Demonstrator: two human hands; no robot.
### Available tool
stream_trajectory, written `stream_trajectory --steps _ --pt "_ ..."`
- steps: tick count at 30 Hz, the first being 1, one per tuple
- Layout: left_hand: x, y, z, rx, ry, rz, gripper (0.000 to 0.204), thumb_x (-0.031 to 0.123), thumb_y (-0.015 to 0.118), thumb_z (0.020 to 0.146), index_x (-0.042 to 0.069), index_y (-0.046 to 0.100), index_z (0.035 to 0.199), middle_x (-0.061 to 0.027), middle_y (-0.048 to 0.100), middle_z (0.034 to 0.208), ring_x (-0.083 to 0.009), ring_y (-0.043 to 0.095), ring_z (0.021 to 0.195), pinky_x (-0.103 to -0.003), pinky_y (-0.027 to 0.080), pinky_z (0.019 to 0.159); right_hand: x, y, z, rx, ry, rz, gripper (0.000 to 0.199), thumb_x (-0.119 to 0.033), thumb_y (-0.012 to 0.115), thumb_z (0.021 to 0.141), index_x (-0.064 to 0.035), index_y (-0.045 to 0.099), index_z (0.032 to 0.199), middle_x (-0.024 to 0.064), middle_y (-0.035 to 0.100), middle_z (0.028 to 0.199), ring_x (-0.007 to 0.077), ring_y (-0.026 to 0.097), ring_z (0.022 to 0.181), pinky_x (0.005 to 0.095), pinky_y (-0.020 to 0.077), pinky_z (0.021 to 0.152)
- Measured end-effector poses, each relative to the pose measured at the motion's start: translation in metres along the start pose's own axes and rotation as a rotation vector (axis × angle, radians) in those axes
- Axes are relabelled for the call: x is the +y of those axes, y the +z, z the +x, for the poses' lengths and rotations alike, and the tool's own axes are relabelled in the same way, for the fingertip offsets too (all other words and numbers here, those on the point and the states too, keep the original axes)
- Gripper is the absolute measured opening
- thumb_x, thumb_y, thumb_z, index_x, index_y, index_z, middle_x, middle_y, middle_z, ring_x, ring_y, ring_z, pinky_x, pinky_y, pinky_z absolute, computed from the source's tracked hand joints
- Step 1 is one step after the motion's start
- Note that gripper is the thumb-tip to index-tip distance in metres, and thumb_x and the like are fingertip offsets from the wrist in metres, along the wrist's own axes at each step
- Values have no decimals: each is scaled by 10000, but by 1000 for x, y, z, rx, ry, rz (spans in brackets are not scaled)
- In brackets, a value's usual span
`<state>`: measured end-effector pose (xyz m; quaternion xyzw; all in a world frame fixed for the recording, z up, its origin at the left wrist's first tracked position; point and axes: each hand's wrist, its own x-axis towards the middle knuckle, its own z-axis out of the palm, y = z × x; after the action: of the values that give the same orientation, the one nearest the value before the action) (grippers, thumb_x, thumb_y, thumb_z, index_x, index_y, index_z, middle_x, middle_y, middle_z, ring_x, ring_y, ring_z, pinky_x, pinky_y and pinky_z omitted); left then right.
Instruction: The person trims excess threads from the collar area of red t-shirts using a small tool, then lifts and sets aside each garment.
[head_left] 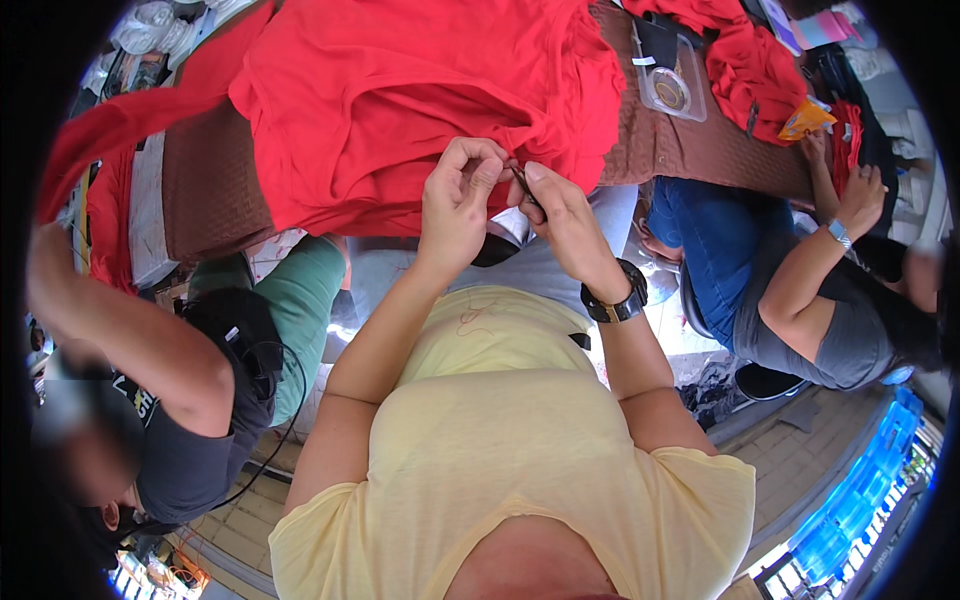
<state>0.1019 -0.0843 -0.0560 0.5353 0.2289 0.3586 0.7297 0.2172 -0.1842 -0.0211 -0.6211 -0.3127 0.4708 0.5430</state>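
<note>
Red cloth, seemingly a garment, lies spread and rumpled over the table in front of me. At its near edge my left hand is closed in a pinch, with a bit of the red cloth at its fingertips. My right hand is closed around a small, slim dark tool that looks like thread snips. Its tip points at the pinched spot, close to my left fingertips. My fingers partly hide the tool and the pinched cloth.
A brown quilted cover lies on the table. At right are a clear plastic box, more red cloth and an orange packet by a co-worker's hands. Another person at left lifts an arm beside a red cloth strip.
</note>
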Motion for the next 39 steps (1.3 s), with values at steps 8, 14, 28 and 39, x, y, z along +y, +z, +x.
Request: stream_trajectory --steps 8,14,28,39 --pt "-1 1 -3 -21 118 219 39 16 589 980 -17 577 961 -70 554 1040 -147 573 968 -291 488 903 4 -3 9 9 43 51 471 -377 429 1063 -19 532 775 -16 430 639 85 387 579 274 320 528" --pt "2 6 -6 -37 119 245 51 38 586 996 -7 586 972 -66 556 1043 -141 554 987 -279 457 912 8 -2 8 6 67 216 463 -377 460 1059 -50 496 733 -47 387 620 57 335 536 259 263 481" --pt "-4 3 -9 -102 133 248 50 37 574 998 -6 573 973 -81 532 1095 -153 554 1015 -282 441 927 23 -13 7 -79 69 208 479 -411 419 1059 -65 467 732 -40 357 605 62 305 494 267 232 450" --pt "4 6 -7 -115 130 288 51 40 596 984 1 577 955 -80 524 1105 -147 544 1031 -284 443 934 17 -9 11 -27 67 286 474 -389 435 1063 -71 479 714 -52 361 618 48 289 495 249 213 452"
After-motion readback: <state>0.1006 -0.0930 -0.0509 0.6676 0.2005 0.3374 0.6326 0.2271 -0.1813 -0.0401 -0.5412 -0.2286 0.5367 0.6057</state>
